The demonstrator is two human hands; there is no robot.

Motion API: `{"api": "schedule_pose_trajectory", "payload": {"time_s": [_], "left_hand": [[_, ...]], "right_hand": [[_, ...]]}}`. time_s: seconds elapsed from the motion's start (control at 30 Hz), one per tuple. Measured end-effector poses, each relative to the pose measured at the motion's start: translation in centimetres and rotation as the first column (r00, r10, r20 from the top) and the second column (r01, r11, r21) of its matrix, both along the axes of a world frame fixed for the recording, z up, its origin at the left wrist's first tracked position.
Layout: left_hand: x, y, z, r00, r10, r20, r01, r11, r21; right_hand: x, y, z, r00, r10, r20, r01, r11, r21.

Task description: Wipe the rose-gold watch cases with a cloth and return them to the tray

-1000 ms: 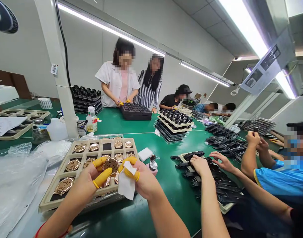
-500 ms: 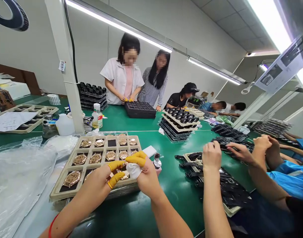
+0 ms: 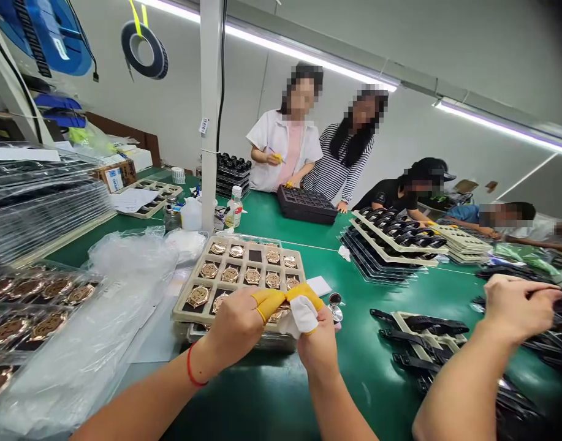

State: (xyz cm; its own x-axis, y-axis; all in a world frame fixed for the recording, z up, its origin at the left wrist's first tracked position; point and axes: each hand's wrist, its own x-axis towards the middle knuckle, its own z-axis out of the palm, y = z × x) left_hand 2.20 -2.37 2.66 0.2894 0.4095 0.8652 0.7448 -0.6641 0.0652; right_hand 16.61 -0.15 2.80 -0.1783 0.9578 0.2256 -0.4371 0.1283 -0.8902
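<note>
My left hand (image 3: 246, 315), in yellow finger cots, is pinched closed with its fingertips against those of my right hand; what it grips is hidden. My right hand (image 3: 320, 331), also in yellow cots, is closed on a crumpled white cloth (image 3: 303, 315). Both hands are above the near right part of a beige compartment tray (image 3: 182, 311). Rose-gold watch cases (image 3: 198, 296) lie in its black-lined cells, and one back-row cell (image 3: 255, 255) shows only black lining. Beside my right hand stands a small metal-lidded container (image 3: 336, 306), with a white card (image 3: 318, 285) behind it.
Plastic bags (image 3: 124, 312) and trays of watch cases (image 3: 37, 300) lie at left. A white post (image 3: 208, 165) rises behind the tray. At right, a co-worker's hand (image 3: 515, 306) is above black watch straps (image 3: 423, 349). Stacked trays (image 3: 391, 245) stand farther back.
The view has swung left, so the scene sits further right. My fingertips have come together, and more of the white cloth shows. Across the table, a person has raised one hand from the black tray.
</note>
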Motion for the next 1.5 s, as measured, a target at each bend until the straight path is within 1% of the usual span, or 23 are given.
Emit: {"api": "schedule_pose_trajectory", "payload": {"time_s": [0.07, 0.13, 0.2, 0.23, 0.3, 0.33, 0.43, 0.53, 0.63, 0.73, 0.8, 0.87, 0.97, 1.03, 1.1, 1.17, 1.23, 1.27, 1.33, 1.4, 1.43, 1.47, 1.5], "left_hand": [[-0.1, 0.1, 0.0, 0.996, -0.001, -0.088, 0.002, 1.000, 0.016], [-0.1, 0.2, 0.0, 0.996, -0.059, -0.070, 0.056, 0.998, -0.040], [0.0, 0.0, 0.1, 0.983, -0.141, 0.119, 0.160, 0.972, -0.174], [0.2, 0.0, 0.2, 0.956, -0.171, 0.238, 0.229, 0.942, -0.245], [0.5, -0.2, 0.3, 0.883, -0.164, 0.439, 0.339, 0.871, -0.356], [0.7, -0.2, 0.4, 0.855, -0.145, 0.498, 0.371, 0.841, -0.393], [0.8, -0.3, 0.5, 0.828, -0.096, 0.552, 0.387, 0.810, -0.440], [0.6, -0.4, 0.7, 0.865, -0.096, 0.493, 0.352, 0.815, -0.459], [0.5, -0.3, 0.8, 0.881, -0.112, 0.460, 0.360, 0.789, -0.498], [0.6, -0.2, 0.8, 0.840, -0.094, 0.534, 0.428, 0.720, -0.547], [0.8, -0.2, 0.7, 0.824, -0.086, 0.559, 0.451, 0.697, -0.557], [0.9, -0.1, 0.4, 0.838, -0.098, 0.537, 0.424, 0.737, -0.527], [0.7, 0.0, 0.0, 0.911, -0.115, 0.396, 0.283, 0.873, -0.398], [0.5, 0.1, -0.1, 0.960, -0.113, 0.255, 0.190, 0.935, -0.300], [0.3, 0.1, -0.1, 0.978, -0.142, 0.152, 0.175, 0.956, -0.236], [0.4, 0.0, -0.1, 0.957, -0.208, 0.201, 0.253, 0.939, -0.233], [0.9, -0.1, -0.3, 0.867, -0.267, 0.421, 0.403, 0.872, -0.278], [1.4, -0.1, -0.5, 0.776, -0.266, 0.571, 0.496, 0.817, -0.293], [2.6, -0.2, -0.9, 0.522, -0.183, 0.833, 0.677, 0.682, -0.275], [3.7, -0.2, -1.2, 0.286, -0.046, 0.957, 0.804, 0.555, -0.213], [4.0, -0.2, -1.2, 0.214, 0.008, 0.977, 0.841, 0.506, -0.189], [4.0, -0.3, -1.0, 0.190, 0.030, 0.981, 0.862, 0.474, -0.181], [3.9, -0.4, -0.7, 0.216, 0.018, 0.976, 0.863, 0.464, -0.200]], "right_hand": [[-0.3, 0.2, 0.1, 0.998, 0.047, -0.041, -0.050, 0.996, -0.076], [-0.4, 0.4, 0.4, 0.994, 0.083, -0.072, -0.092, 0.986, -0.136], [-0.1, 0.5, 0.7, 0.988, 0.125, -0.086, -0.139, 0.973, -0.182], [0.0, 0.5, 0.8, 0.985, 0.145, -0.095, -0.162, 0.967, -0.199], [0.3, 0.6, 0.8, 0.979, 0.164, -0.122, -0.187, 0.961, -0.205], [0.4, 0.6, 0.8, 0.977, 0.166, -0.132, -0.190, 0.962, -0.195], [0.5, 0.8, 0.5, 0.974, 0.182, -0.136, -0.202, 0.968, -0.149], [0.7, 1.2, 0.4, 0.967, 0.227, -0.113, -0.241, 0.962, -0.131], [1.6, 1.5, 0.7, 0.984, 0.178, -0.020, -0.179, 0.977, -0.114], [2.6, 1.6, 1.3, 0.998, 0.054, 0.041, -0.050, 0.994, -0.092], [3.0, 1.4, 1.5, 0.998, 0.013, 0.069, -0.010, 0.999, -0.041], [2.8, 1.1, 1.4, 0.994, 0.006, 0.113, -0.009, 1.000, 0.023], [2.1, 0.6, 1.1, 0.987, 0.058, 0.152, -0.065, 0.997, 0.045], [1.9, 0.5, 0.9, 0.976, 0.143, 0.164, -0.147, 0.989, 0.012], [2.0, 0.5, 0.9, 0.959, 0.223, 0.177, -0.221, 0.975, -0.032], [2.2, 0.6, 0.8, 0.950, 0.262, 0.169, -0.252, 0.965, -0.073], [2.1, 0.7, 0.5, 0.956, 0.261, 0.137, -0.249, 0.964, -0.097], [1.9, 0.6, 0.4, 0.963, 0.247, 0.111, -0.237, 0.966, -0.100], [1.3, 0.4, 0.0, 0.979, 0.197, 0.054, -0.192, 0.977, -0.096], [0.8, 0.2, -0.3, 0.990, 0.137, 0.023, -0.135, 0.987, -0.087], [0.7, 0.1, -0.4, 0.995, 0.100, 0.026, -0.098, 0.992, -0.078], [0.8, 0.1, -0.5, 0.998, 0.053, 0.041, -0.050, 0.997, -0.059], [1.0, 0.1, -0.6, 0.998, -0.007, 0.065, 0.008, 1.000, -0.022]]}}
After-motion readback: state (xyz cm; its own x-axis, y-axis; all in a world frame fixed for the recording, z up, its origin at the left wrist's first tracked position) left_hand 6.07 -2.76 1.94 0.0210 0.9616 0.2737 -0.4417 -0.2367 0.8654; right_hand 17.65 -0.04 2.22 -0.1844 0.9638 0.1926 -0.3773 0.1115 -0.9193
